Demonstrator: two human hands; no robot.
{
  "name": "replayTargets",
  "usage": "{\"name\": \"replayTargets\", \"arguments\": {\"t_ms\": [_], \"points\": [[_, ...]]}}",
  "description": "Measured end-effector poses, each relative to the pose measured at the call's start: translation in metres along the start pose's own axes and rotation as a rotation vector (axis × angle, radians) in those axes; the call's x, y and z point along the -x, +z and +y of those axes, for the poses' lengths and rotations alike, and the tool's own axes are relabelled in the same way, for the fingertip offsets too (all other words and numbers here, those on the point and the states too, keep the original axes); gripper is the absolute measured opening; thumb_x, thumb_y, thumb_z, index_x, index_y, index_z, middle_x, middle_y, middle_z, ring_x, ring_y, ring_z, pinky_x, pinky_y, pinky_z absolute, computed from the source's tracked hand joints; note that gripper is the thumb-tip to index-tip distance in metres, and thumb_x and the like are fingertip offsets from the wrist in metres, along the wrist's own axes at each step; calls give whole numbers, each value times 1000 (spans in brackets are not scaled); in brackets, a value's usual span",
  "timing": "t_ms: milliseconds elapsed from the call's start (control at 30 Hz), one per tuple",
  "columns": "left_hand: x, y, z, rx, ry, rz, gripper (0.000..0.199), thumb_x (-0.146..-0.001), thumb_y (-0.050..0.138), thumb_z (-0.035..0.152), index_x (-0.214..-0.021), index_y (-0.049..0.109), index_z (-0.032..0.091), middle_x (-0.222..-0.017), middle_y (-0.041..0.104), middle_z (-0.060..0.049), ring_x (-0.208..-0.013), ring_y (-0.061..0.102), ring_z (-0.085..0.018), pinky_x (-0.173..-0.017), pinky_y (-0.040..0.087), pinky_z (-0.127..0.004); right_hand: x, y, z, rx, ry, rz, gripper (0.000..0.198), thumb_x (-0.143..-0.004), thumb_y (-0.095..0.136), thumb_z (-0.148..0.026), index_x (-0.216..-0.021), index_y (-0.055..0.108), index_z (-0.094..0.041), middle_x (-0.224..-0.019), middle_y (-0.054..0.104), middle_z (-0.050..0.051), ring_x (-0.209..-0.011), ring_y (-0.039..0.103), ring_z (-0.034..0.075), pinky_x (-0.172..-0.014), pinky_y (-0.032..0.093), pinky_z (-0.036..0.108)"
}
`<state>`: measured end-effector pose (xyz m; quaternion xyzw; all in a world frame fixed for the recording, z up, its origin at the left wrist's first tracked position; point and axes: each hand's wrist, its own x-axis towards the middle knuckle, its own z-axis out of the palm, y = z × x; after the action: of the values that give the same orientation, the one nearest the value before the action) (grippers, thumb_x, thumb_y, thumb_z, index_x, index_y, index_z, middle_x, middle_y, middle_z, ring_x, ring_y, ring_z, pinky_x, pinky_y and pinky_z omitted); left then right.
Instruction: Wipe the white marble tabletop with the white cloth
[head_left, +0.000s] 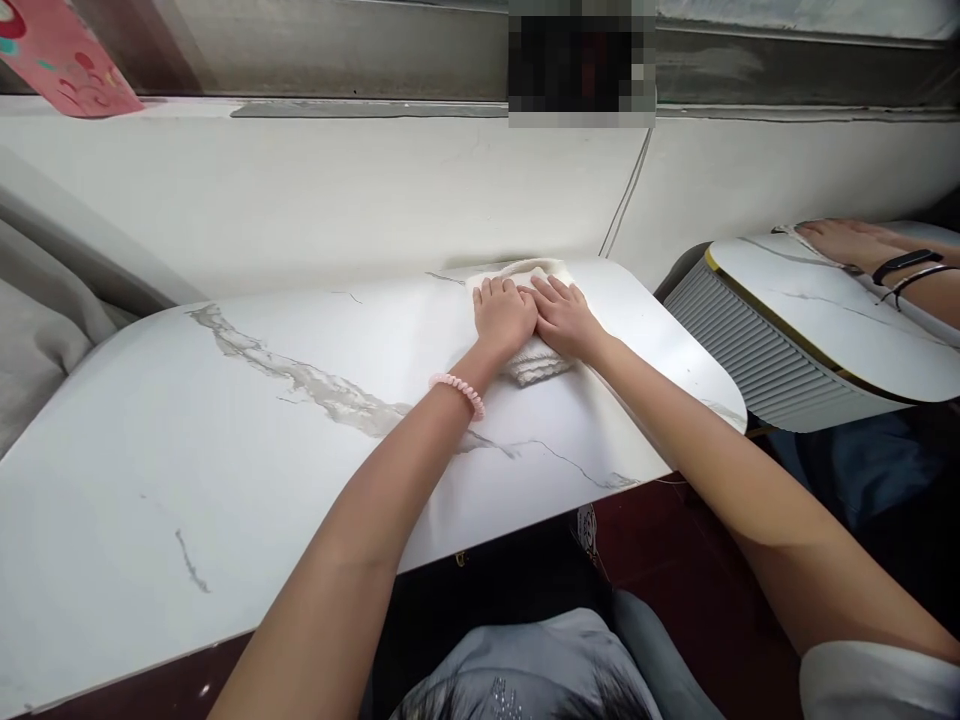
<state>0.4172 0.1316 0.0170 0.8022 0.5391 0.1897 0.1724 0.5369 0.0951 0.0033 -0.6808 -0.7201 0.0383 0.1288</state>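
We rest our left hand and right hand flat, fingers extended rather than gripping, on the folded white cloth, which shows past them on the far and near sides. It lies by the tabletop's far edge, near the wall. Broad surface stretches left; a shorter stretch runs right to the rounded end.

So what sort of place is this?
Possibly a salon or shared workroom, though I can't be sure: there's a marble-patterned table, a similar gold-edged table beside it, and another person's hand at that one.
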Motion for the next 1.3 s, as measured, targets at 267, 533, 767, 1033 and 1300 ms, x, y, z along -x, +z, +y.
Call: {"name": "replayTargets", "arguments": {"t_ms": [267,533,767,1033,1300], "points": [[-13,4,-5,-15,31,21,50,-97,24,22,-139,47,6,-153,40,-12,-147,25,-23,-122,14,-40,-21,2,12,-29,15,-30,55,-98,27,-45,-150,35,-30,-161,26,4,-148,16,34,-116,12,63],[-48,11,-20,31,82,112,45,-97,27,23,-131,55,14,-147,48,-10,-143,32,-21,-121,18,-37,-54,2,17,-72,67,-18,56,-96,30,-48,-148,38,-30,-159,29,4,-147,19,33,-116,13,61],[-68,15,-21,26,76,229,40,-95,28,20,-114,63,18,-127,62,-10,-129,47,-23,-116,28,-39,-75,2,21,-34,39,29,55,-95,32,-46,-146,42,-28,-156,35,5,-144,27,32,-116,17,58],[-64,15,-22,5,79,161,45,-94,33,29,-132,54,16,-146,49,-10,-141,35,-23,-120,21,-40,-65,-3,13,-10,80,-34,55,-98,28,-43,-150,34,-28,-161,26,3,-149,17,30,-119,11,58],[-21,22,5,-3,-8,200,48,-97,25,27,-136,51,16,-149,46,-9,-144,32,-23,-120,19,-46,-28,-8,23,-39,13,-45,55,-98,28,-47,-150,35,-29,-161,24,3,-149,17,30,-119,12,58]]}}
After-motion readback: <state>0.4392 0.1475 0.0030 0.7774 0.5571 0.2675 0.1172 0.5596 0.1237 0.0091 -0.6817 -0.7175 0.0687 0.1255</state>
